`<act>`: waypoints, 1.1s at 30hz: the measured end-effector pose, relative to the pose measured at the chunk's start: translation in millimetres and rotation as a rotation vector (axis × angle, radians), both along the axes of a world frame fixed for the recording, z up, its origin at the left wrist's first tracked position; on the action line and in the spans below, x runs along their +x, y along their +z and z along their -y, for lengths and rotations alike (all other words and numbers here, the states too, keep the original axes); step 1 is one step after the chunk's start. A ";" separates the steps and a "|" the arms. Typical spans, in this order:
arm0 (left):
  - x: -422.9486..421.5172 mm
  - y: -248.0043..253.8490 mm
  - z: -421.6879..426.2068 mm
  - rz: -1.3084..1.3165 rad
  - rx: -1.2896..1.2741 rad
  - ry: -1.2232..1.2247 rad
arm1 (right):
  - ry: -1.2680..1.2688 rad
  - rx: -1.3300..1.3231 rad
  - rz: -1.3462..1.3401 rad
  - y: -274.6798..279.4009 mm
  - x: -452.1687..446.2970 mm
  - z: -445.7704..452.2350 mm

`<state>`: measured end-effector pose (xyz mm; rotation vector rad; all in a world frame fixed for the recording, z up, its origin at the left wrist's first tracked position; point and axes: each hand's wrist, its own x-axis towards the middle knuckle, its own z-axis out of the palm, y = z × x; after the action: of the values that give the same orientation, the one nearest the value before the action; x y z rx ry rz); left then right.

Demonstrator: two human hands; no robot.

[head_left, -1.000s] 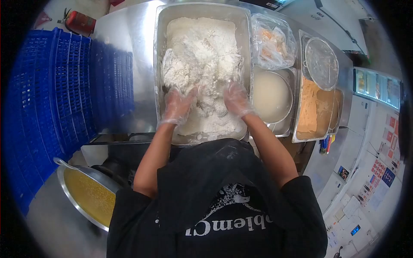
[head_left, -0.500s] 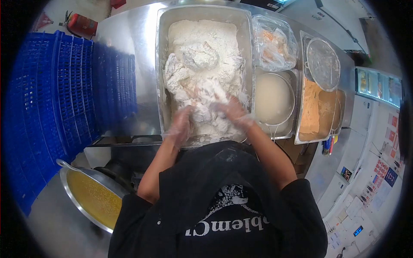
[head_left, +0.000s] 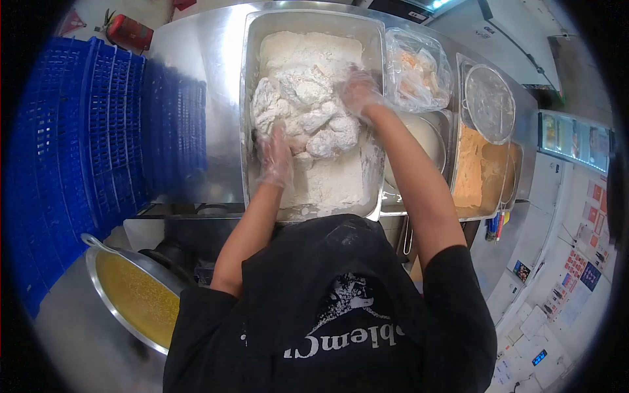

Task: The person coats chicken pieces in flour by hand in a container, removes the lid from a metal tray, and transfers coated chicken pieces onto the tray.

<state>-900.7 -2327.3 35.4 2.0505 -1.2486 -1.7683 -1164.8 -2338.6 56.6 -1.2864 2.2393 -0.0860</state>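
Observation:
A deep metal pan (head_left: 247, 190) holds white flour (head_left: 324, 187) and several lumpy flour-coated pieces (head_left: 331, 137), which look like chicken. Both hands wear clear plastic gloves. My left hand (head_left: 276, 155) lies at the left side of the heap, fingers stretched out against the coated pieces, their tips partly covered by flour. At the pan's right wall, beside the upper right of the heap, is my right hand (head_left: 361, 93). Its fingers point forward, apart and slightly blurred, with nothing visible in them.
Right of the pan are a clear plastic bag (head_left: 419, 72) of food, a round container (head_left: 426, 141) of pale liquid and a tray of orange-brown powder (head_left: 470, 170) with a strainer (head_left: 490, 103). Blue crates (head_left: 111, 124) stand left. A bowl of yellow liquid (head_left: 141, 295) sits lower left.
Both hands have moved forward from the near part of the pan, the right one further and out to the right wall. The coated pieces now lie further forward, baring flour near me.

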 end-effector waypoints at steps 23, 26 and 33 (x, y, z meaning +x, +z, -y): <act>10.4 43.0 4.3 0.269 0.026 -0.456 | 0.333 0.362 0.180 -11.1 41.9 -65.4; 23.2 10.7 -30.1 0.187 0.049 -0.392 | 0.046 0.148 0.151 18.0 86.7 -90.3; 7.9 1.9 -10.0 -0.014 0.122 -0.288 | -0.373 -0.010 0.652 -16.1 104.2 -105.9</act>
<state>-892.8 -2317.3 37.4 1.9986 -1.5338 -2.0235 -1060.6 -2232.7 40.5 -0.6840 1.8624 -0.5684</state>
